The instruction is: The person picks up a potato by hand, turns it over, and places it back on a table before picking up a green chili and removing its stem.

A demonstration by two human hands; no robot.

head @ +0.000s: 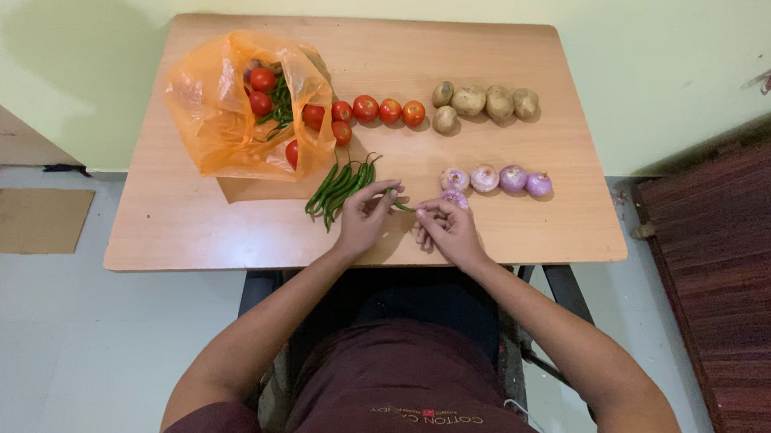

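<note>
We see both hands meeting near the front edge of the wooden table point(178, 231). The left hand point(363, 218) and the right hand point(445, 229) each pinch an end of one green chilli point(400, 205), which lies between them just above the tabletop. Just left of it sits a bunch of green chillies point(340, 188); just beside the right hand runs a row of onions point(496, 180). Farther back lie tomatoes point(376, 109), potatoes point(484, 103) and an orange plastic bag point(216, 120). Bare tabletop lies open at the front left corner and along the right edge.
</note>
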